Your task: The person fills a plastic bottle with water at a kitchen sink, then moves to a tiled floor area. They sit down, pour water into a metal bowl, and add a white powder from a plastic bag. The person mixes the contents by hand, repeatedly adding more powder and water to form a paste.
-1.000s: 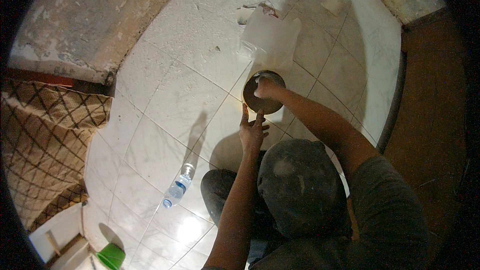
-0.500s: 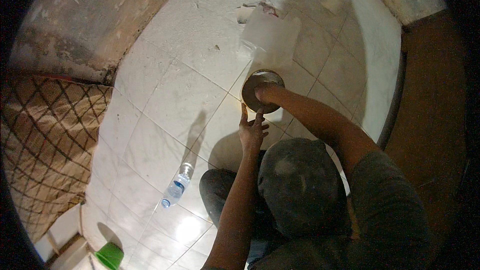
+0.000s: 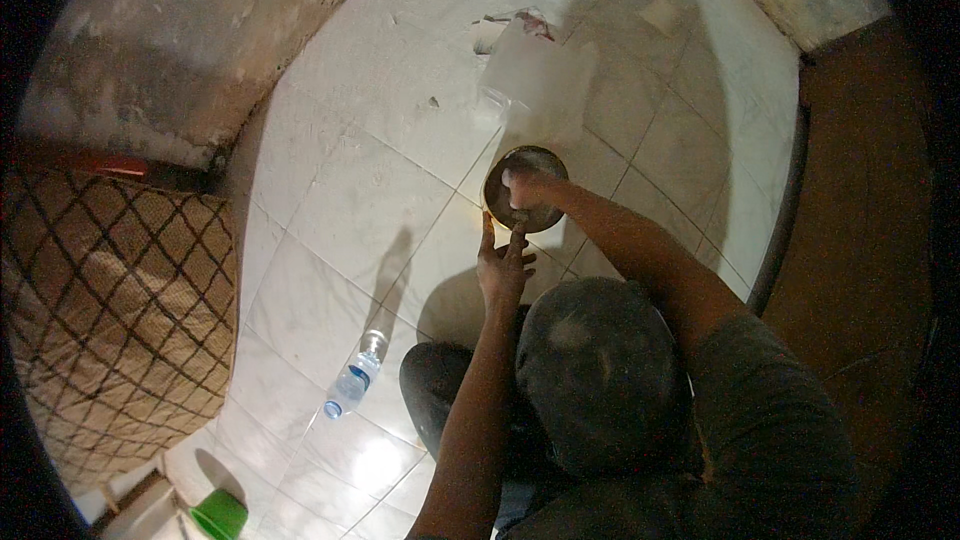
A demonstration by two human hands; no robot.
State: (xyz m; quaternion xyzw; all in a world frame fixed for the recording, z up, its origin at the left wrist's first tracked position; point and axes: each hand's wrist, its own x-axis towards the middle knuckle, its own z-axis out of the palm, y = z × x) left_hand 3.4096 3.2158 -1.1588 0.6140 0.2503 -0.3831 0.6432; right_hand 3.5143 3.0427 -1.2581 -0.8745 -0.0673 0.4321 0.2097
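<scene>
- A person crouches on a white tiled floor (image 3: 350,210), seen from above; both bare arms reach forward to a small round metal bowl (image 3: 525,188) that appears to sit on the tiles just ahead of the person's knees.
- The right hand (image 3: 528,190) lies inside the bowl with its fingers curled and pressed together against the inner surface; whether they pinch anything cannot be told, as the view there is dark and small.
- The left hand (image 3: 503,265) is just beside the near rim of the bowl, palm turned up, fingers straight and slightly spread, the fingertips touching or nearly touching the rim.
- A white plastic bag (image 3: 520,65) or sheet lies beyond the bowl, near it but apart.
- A clear plastic bottle (image 3: 355,380) with a blue label lies on its side to the person's left, well apart from the hands.
- Left of the bowl the floor runs open up to a rough plaster wall (image 3: 180,60) and a woven mat (image 3: 110,310) with a diamond pattern.
- To the right, the tiles end at a dark edge beside a brown wooden surface (image 3: 860,230).
- A green cup (image 3: 220,515) stands at the lower left corner, far from both hands.
</scene>
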